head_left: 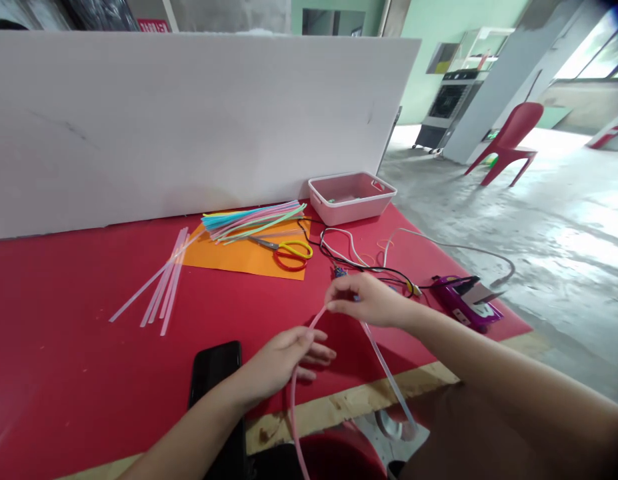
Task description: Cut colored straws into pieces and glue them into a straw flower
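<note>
A long pink pipe cleaner (295, 407) runs in a curve from my right fingertips, past my left hand and down over the table's front edge. My right hand (366, 300) pinches its upper end between thumb and index finger. Lower and to the left, my left hand (293, 357) has the pipe cleaner passing between thumb and palm, its other fingers loosely stretched. A translucent stick (386, 370) slants down from beneath my right hand past the edge; its upper end is hidden, so I cannot tell whether the hand touches it.
Coloured pipe cleaners (259, 220) and scissors (289, 253) lie on orange paper (223, 262). Pale pink strips (166, 287) lie left, a black phone (216, 367) in front. A pink basket (351, 200), tangled cables (359, 260) and a purple device (459, 300) are right. A white board (189, 120) stands behind.
</note>
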Motion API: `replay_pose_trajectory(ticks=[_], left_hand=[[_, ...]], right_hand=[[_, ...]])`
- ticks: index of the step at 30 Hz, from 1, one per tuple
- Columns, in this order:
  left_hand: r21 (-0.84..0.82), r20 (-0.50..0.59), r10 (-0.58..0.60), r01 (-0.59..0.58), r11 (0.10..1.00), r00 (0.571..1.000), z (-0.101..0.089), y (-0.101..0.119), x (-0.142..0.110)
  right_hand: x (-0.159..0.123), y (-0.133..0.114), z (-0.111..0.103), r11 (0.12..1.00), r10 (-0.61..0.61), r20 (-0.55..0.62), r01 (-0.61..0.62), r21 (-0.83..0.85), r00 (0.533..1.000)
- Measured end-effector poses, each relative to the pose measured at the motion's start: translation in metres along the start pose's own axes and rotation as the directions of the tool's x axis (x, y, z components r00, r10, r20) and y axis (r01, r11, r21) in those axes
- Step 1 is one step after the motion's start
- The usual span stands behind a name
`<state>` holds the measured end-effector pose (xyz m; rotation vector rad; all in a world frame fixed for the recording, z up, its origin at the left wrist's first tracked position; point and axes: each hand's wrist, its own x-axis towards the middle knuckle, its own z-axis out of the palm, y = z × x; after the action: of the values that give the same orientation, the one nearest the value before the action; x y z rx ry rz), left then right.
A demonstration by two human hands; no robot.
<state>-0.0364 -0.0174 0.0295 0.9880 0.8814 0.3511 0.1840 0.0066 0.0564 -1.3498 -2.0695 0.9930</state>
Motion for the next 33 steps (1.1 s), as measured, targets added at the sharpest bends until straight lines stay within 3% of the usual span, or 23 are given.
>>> replay_pose_trajectory(ticks=[3,6,7,9,12,16,22,27,30,33], left_hand=[[0.022,-0.036,0.07,-0.069,0.997,0.997,0.005,0.003,0.015],[-0.003,-0.113,0.139,-0.14,0.99,0.984,0.001,0.007,0.026],[-0.033,-0.131,0.153,-0.158,0.987,0.98,-0.003,0.008,0.029],[-0.086,-0.159,0.162,-0.178,0.98,0.974,-0.011,0.01,0.033],[-0.168,-0.201,0.173,-0.208,0.964,0.964,-0.022,0.011,0.038],[-0.299,-0.207,0.17,-0.227,0.927,0.964,-0.029,0.013,0.042],[-0.374,-0.17,0.138,-0.194,0.907,0.976,-0.033,0.014,0.04],[-0.42,-0.14,0.113,-0.162,0.893,0.984,-0.035,0.015,0.04],[-0.44,-0.115,0.091,-0.133,0.888,0.989,-0.036,0.014,0.039],[-0.438,-0.136,0.097,-0.147,0.887,0.986,-0.036,0.013,0.037]], right_hand=[[-0.001,-0.005,0.012,0.997,-0.036,-0.014,0.035,-0.063,0.999],[-0.005,0.003,0.0,0.96,-0.016,-0.079,-0.007,-0.281,0.997],[-0.008,0.009,-0.008,0.914,0.017,-0.097,-0.055,-0.403,0.995],[-0.015,0.024,-0.026,0.735,0.164,-0.045,-0.152,-0.661,0.985],[-0.024,0.048,-0.042,0.676,0.276,-0.001,-0.195,-0.711,0.961],[-0.023,0.068,-0.048,0.676,0.268,-0.009,-0.195,-0.711,0.963],[-0.007,0.085,-0.069,0.629,0.277,-0.113,-0.269,-0.729,0.954],[0.003,0.057,-0.069,0.596,0.252,-0.148,-0.274,-0.755,0.956],[0.026,0.024,-0.043,0.603,0.198,-0.163,-0.251,-0.757,0.967],[0.069,0.004,-0.01,0.652,0.142,-0.128,-0.19,-0.734,0.981]])
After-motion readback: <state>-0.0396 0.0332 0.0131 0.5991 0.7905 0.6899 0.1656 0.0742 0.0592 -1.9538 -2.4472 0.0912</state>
